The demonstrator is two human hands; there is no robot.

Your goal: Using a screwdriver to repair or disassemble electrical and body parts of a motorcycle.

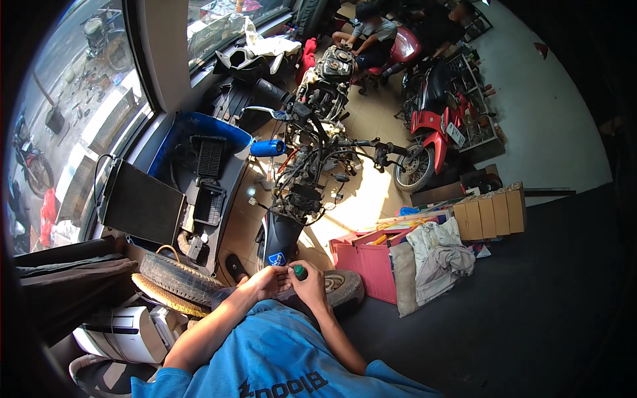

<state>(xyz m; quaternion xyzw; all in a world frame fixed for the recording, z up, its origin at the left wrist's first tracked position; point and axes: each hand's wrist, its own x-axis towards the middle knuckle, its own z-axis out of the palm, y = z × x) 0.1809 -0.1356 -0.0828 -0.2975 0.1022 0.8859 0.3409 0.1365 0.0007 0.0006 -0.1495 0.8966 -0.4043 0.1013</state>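
Close in front of my body, both hands meet above the front end of a stripped motorcycle (302, 199). My right hand (310, 289) is closed around a tool with a green and dark handle (300, 272). The round end of that handle points up at me, and the rest is hidden in the fist, so its exact kind does not show. Palm up, my left hand (269, 283) lies beside it with the fingers stretched toward the right hand. Just beyond the hands is the dark front fender (282, 235), with loose cables and handlebars above it.
Left stand a blue bin (192, 126) with dark parts, a flat black panel (142, 205) and stacked tyres (176, 278). Right are a pink box (371, 265) draped with cloths, cardboard boxes (491, 215) and a red motorcycle (431, 126). Another person (375, 33) sits at the back.
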